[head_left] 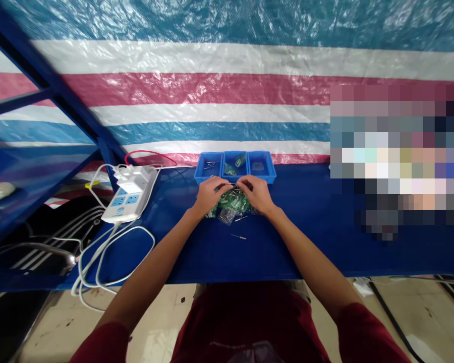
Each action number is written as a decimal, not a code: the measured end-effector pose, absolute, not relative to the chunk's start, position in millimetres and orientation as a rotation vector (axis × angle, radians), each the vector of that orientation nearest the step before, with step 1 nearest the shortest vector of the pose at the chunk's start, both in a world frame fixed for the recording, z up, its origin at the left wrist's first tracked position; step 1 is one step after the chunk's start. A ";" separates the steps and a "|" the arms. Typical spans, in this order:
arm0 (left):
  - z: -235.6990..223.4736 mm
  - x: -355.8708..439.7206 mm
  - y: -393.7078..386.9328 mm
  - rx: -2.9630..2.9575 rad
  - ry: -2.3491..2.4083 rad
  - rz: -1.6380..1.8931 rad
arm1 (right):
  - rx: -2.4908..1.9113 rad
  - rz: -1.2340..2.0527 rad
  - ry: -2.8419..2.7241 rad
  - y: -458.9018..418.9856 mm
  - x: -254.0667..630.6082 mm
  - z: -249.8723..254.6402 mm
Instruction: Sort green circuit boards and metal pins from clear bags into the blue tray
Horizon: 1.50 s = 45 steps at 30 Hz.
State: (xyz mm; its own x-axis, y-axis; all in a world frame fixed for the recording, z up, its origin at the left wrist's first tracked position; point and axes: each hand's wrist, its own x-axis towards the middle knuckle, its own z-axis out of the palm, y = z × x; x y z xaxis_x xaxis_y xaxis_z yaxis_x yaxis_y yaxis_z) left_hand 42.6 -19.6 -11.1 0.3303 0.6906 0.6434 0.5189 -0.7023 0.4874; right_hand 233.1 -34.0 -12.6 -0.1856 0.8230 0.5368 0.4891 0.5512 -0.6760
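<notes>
My left hand (211, 194) and my right hand (258, 193) meet over a pile of small green-and-clear plastic packets (232, 200). Both hands are closed in a pinch, fingertips close together. Between them shows a slim, dark metal piece (230, 183), too small to name surely. Loose thin metal pins lie among the packets. One metal pin (239, 236) with a thicker end rests alone on the blue table nearer me. Just behind my hands stand three joined blue bins: the left bin (208, 178) holds a few pins, the middle bin (235, 178) green packets, the right bin (263, 178) a small clear packet.
A white power strip (115, 214) with plugged-in chargers (133, 179) stands on the left of the blue table (196, 257), its white cable (153, 239) looped beside it. Blue frame bars (71, 108) rise at left. Striped sheeting (212, 91) hangs behind. A blurred-out patch covers the right.
</notes>
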 end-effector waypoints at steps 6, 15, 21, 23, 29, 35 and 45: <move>-11.6 40.7 -22.2 2.415 1.196 1.355 | -1.132 0.427 -1.828 -35.2 231.0 -15.3; -15.9 46.0 -24.1 2.463 1.213 1.407 | -1.176 0.363 -1.796 -35.2 228.6 -17.5; -15.1 53.6 -29.5 2.252 1.201 1.548 | -1.183 0.415 -1.712 -35.6 226.2 -16.5; -15.5 55.6 -28.9 2.091 1.184 1.564 | -1.176 0.456 -1.679 -36.0 223.9 -17.1; -14.2 58.7 -27.7 1.851 1.008 1.534 | -1.153 0.464 -1.669 -37.6 222.8 -15.9; -11.8 49.7 -26.2 2.204 1.146 1.472 | -1.196 0.424 -1.572 -41.0 228.7 -9.1; -7.6 47.6 -22.8 2.391 0.984 1.777 | -1.222 0.444 -1.570 -42.0 229.4 -7.8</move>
State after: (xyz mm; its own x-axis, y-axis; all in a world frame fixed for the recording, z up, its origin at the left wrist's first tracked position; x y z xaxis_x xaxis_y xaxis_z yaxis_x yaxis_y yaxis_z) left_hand 47.6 -22.8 -7.6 0.1617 0.4805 0.8619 0.4755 -0.8033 0.3586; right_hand 229.4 -42.0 -7.8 0.0709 0.8642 0.4982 0.4756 0.4097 -0.7784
